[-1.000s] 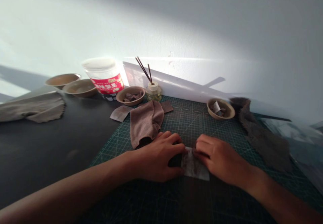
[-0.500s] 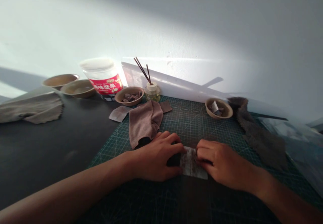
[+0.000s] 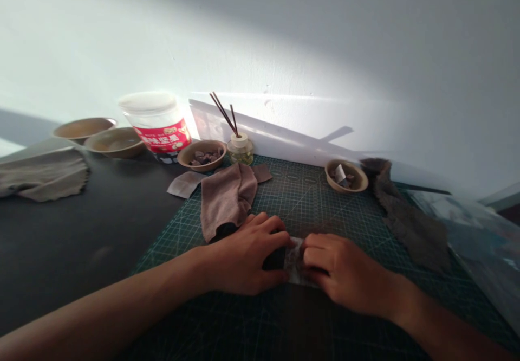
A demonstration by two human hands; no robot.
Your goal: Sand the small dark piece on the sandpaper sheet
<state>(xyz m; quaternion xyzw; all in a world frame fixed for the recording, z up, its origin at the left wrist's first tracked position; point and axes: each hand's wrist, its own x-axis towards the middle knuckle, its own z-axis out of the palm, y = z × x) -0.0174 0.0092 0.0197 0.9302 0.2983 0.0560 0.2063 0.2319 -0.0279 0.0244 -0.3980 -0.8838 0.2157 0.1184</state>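
White wall (image 3: 252, 36), tub label (image 3: 167, 140) reading 味坚果, left fingers (image 3: 279, 239) spread on pale patch (image 3: 293, 260), right fingers (image 3: 316, 256) curled, grip unclear

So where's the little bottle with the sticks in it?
In the head view, the little bottle stands at the back, left of centre, just right of the bowl of dark pieces and behind the crumpled brown cloth.
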